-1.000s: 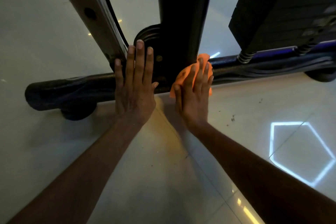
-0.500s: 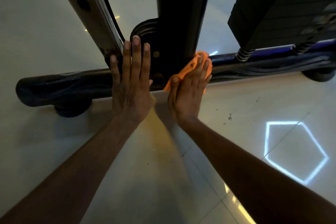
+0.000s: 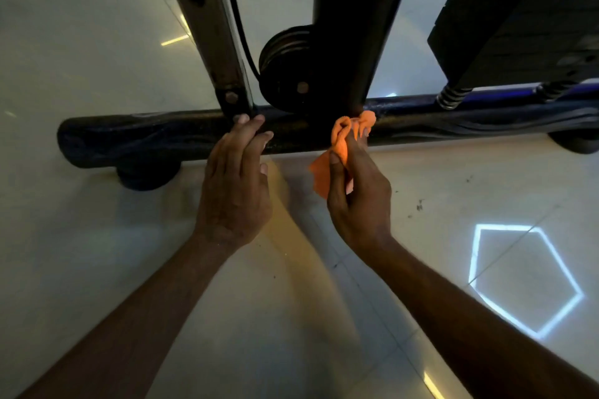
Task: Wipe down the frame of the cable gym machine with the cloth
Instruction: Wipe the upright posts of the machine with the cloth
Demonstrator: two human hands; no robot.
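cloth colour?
Orange cloth, bunched in the right hand; clearest in the head view.

Left hand [image 3: 235,191] fingers loosely bent; right hand [image 3: 358,194] fingers pinched.

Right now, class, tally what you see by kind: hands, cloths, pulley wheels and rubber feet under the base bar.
Hands: 2, left hand and right hand
Cloths: 1, orange cloth
Pulley wheels: 1
Rubber feet: 2
Total: 6

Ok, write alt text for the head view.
A person's right hand pinches a bunched orange cloth against the black base bar of a cable machine, beside its dark upright post. The left hand rests its fingertips on the bar.
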